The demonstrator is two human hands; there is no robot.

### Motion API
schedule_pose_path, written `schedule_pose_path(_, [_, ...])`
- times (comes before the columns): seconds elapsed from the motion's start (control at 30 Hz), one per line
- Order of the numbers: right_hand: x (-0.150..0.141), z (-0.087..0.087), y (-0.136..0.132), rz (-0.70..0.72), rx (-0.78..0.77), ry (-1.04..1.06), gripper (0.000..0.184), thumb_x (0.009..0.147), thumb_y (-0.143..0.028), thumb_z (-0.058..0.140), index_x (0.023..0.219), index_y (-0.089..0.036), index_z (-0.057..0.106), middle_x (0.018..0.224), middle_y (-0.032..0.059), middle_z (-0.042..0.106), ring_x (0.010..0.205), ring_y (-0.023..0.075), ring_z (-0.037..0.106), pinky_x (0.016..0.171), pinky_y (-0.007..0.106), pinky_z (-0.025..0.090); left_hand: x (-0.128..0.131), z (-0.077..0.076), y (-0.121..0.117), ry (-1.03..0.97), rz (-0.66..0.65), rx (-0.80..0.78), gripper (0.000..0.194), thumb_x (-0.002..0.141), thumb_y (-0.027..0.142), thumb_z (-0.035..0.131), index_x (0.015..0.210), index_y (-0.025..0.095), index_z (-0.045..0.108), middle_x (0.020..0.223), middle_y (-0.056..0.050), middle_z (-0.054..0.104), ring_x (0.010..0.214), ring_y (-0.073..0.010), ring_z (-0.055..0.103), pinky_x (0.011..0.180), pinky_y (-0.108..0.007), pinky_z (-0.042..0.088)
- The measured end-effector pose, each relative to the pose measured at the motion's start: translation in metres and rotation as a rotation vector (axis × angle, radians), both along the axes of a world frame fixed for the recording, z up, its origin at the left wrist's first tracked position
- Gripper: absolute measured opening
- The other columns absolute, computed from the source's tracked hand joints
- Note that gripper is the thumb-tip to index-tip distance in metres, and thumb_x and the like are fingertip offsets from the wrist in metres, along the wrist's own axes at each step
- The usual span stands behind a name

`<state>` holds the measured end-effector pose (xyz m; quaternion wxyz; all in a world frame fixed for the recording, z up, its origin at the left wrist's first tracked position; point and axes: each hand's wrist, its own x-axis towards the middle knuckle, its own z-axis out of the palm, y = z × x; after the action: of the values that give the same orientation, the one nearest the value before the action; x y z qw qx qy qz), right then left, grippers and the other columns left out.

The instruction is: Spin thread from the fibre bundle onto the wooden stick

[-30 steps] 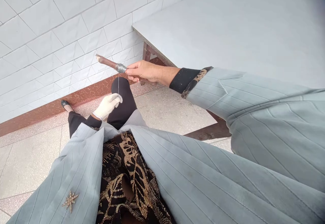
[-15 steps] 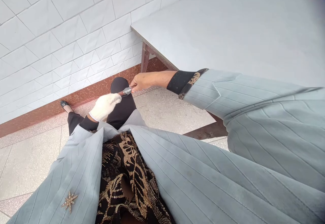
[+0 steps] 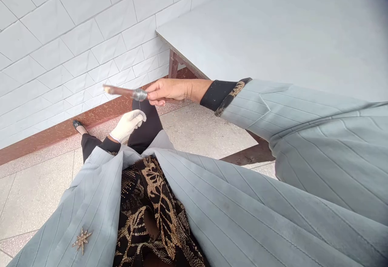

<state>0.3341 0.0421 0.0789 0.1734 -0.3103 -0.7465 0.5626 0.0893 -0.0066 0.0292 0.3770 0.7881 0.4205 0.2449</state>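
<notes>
My right hand (image 3: 162, 91), bare, grips one end of a brown wooden stick (image 3: 119, 91) that points left, its pale far end a little blurred. Around the stick, just beside my fingers, is a tight coil of silvery wire (image 3: 140, 94). A thin strand drops from the coil toward my left hand (image 3: 129, 125), which wears a white knitted glove. The gloved fingers are closed on the strand, below the stick and apart from it. Both hands are in front of my dark-trousered knee (image 3: 148, 117).
A large pale tabletop (image 3: 260, 36) with reddish-brown legs (image 3: 173, 64) fills the upper right. White wall tiles (image 3: 81, 36) stand behind, above a reddish-brown skirting (image 3: 60, 137). Speckled floor tiles (image 3: 39, 190) lie below at left.
My right hand has raised the stick and swung it left, above my gloved hand. The left hand no longer touches the stick, and more of the stick shows.
</notes>
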Motion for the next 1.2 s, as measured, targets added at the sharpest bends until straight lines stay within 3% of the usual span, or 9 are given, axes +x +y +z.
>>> schedule_pose_path(0.13, [0.001,-0.004,0.008,-0.402,0.086,-0.032,0.029,0.098,-0.043,0.065,0.097,-0.015,0.068,0.063,-0.0015,0.052,0.052,0.0082,0.040,0.053,0.025,0.036,-0.002,-0.006,0.000,0.026,-0.022,0.025,0.021,0.096,0.029,0.045,0.088,0.019,0.062,0.069,0.002,0.053,0.062,-0.0118,0.047,0.062,-0.025,0.038])
schedule_pose_path(0.27, [0.001,-0.009,0.014,-0.444,0.292,-0.431,0.027,0.090,-0.036,0.072,0.106,-0.015,0.077,0.077,0.0034,0.066,0.065,0.0128,0.055,0.063,0.028,0.038,-0.004,0.002,0.002,0.231,-0.094,0.173,0.022,0.096,0.028,0.045,0.089,0.019,0.064,0.083,0.000,0.065,0.074,-0.0140,0.057,0.074,-0.027,0.044])
schedule_pose_path(0.47, [0.001,-0.010,0.011,-0.103,0.399,-0.747,0.024,0.090,-0.033,0.070,0.104,-0.017,0.081,0.085,0.0040,0.070,0.070,0.0132,0.053,0.066,0.029,0.036,-0.006,0.014,0.003,0.484,-0.036,0.375,0.026,0.097,0.025,0.042,0.092,0.021,0.066,0.091,-0.003,0.071,0.087,-0.0198,0.065,0.084,-0.032,0.046])
schedule_pose_path(0.6, [0.004,-0.017,0.013,0.238,0.182,-0.719,0.024,0.085,-0.039,0.077,0.097,-0.020,0.082,0.065,-0.0031,0.057,0.060,0.0096,0.046,0.065,0.027,0.034,-0.009,0.018,0.006,0.513,-0.022,0.397,0.027,0.097,0.026,0.043,0.097,0.021,0.069,0.099,-0.005,0.075,0.094,-0.0211,0.067,0.088,-0.033,0.048])
schedule_pose_path(0.73, [0.005,-0.019,0.015,0.340,-0.004,-0.619,0.041,0.079,-0.051,0.082,0.106,-0.020,0.081,0.062,-0.0051,0.054,0.060,0.0094,0.047,0.067,0.027,0.038,-0.012,0.021,0.009,0.446,-0.035,0.361,0.027,0.096,0.024,0.043,0.097,0.020,0.070,0.099,-0.004,0.075,0.093,-0.0194,0.067,0.090,-0.032,0.048])
schedule_pose_path(0.87, [0.004,-0.008,0.008,0.384,-0.005,-0.526,0.042,0.083,-0.055,0.078,0.103,-0.019,0.079,0.067,-0.0040,0.056,0.062,0.0092,0.048,0.069,0.027,0.040,-0.013,0.020,0.012,0.315,-0.005,0.295,0.025,0.094,0.025,0.044,0.091,0.019,0.068,0.091,-0.003,0.073,0.086,-0.0171,0.066,0.086,-0.030,0.048])
schedule_pose_path(0.97, [0.001,0.001,-0.001,0.278,0.067,-0.375,0.036,0.090,-0.052,0.072,0.093,-0.017,0.075,0.068,-0.0025,0.056,0.062,0.0090,0.047,0.068,0.027,0.041,-0.011,0.011,0.012,0.197,0.013,0.197,0.023,0.093,0.030,0.047,0.088,0.018,0.066,0.084,-0.002,0.069,0.078,-0.0155,0.062,0.079,-0.028,0.049])
schedule_pose_path(1.1, [0.000,0.002,-0.004,-0.152,0.170,-0.117,0.035,0.098,-0.050,0.062,0.096,-0.016,0.071,0.070,0.0005,0.057,0.059,0.0094,0.044,0.063,0.027,0.040,-0.004,-0.004,0.006,0.104,-0.036,-0.016,0.022,0.094,0.031,0.046,0.088,0.019,0.063,0.066,0.002,0.053,0.062,-0.0122,0.050,0.063,-0.025,0.041])
schedule_pose_path(1.2, [0.002,-0.003,0.005,-0.409,0.216,-0.205,0.033,0.099,-0.045,0.060,0.103,-0.015,0.072,0.073,0.0032,0.060,0.058,0.0104,0.045,0.060,0.028,0.039,-0.003,-0.006,0.002,0.147,-0.098,-0.008,0.022,0.095,0.031,0.046,0.090,0.019,0.064,0.067,0.003,0.053,0.063,-0.0121,0.050,0.063,-0.025,0.040])
